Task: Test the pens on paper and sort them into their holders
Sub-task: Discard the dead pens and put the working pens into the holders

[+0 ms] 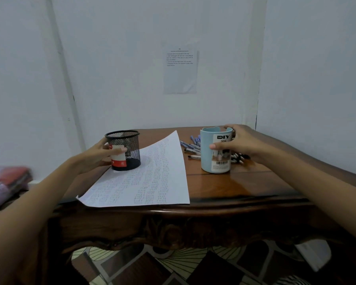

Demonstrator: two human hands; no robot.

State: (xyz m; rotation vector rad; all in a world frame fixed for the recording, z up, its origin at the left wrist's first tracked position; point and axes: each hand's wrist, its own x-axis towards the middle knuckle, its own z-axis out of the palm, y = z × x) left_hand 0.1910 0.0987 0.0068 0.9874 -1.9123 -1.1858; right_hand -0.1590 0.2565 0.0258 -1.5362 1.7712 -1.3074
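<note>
Grips: left hand (95, 156) curled round mesh holder (132, 145); right hand (245, 144) curled round blue holder (207, 153)

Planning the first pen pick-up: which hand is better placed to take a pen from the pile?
Right. The right hand holds the blue holder, with the pens lying just beside and behind it. The left hand holds the mesh holder across the paper, farther from them.

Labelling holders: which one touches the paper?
The black mesh holder, gripped by the left hand; the light blue holder stands on bare table.
</note>
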